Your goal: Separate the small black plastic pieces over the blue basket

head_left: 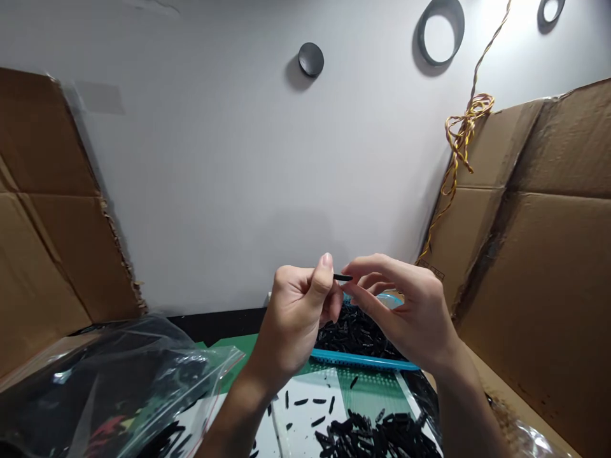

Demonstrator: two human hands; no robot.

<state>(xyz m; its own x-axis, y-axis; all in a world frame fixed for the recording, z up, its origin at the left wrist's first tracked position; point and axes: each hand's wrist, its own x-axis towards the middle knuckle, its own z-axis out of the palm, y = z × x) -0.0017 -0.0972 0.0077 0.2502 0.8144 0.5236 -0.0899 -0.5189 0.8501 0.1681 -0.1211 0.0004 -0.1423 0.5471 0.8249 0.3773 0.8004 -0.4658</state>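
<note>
Between thumb and fingers my left hand (pixel 298 312) pinches a small, slim black piece (pixel 342 277), which juts out to the right. The thumb and index fingertips of my right hand (pixel 405 299) are at the piece's free end; whether they press on it is hard to tell. Behind and below both hands sits a blue basket (pixel 365 361) full of similar black pieces. A heap of black pieces (pixel 377 436) lies in front of it, and several single ones are spread over a white sheet (pixel 305 420). The pieces' exact kind does not show.
Clear plastic bags (pixel 157 369) with dark contents lie at the left. Cardboard panels stand at the left (pixel 52 222) and right (pixel 539 267). A yellow twisted cord (pixel 465 127) hangs by the right panel. Black round parts (pixel 311 60) are on the white wall (pixel 229 159).
</note>
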